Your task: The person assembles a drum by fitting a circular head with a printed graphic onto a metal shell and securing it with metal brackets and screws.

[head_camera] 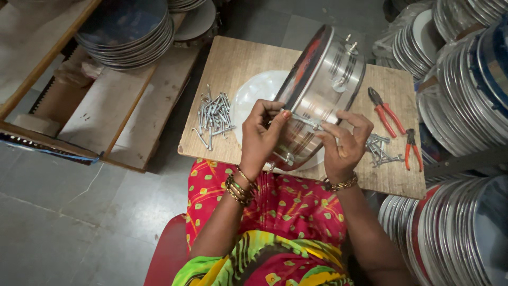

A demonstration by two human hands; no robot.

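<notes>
A steel drum [323, 90] is held tilted over a wooden board [238, 63] at the centre of the frame, its lower rim resting near the board's front edge. The left hand [262, 135] is pressed against the drum's near rim, fingers curled and pinching a thin metal rod [304, 121] that lies across the drum's side. The right hand [344, 145] is set on the other end of the rod, fingertips pressed together on it. Under the drum a white disc [254, 92] is seen. A heap of screws [212, 116] lies at the left of the board, just beside the disc; red pliers [386, 111] and a smaller pair [413, 148] lie at the right, near small metal parts [378, 151]. Stacks of steel plates [460, 79] crowd the right edge, and another stack [127, 34] fills the upper left. Bare grey floor [69, 222] lies open at lower left.
</notes>
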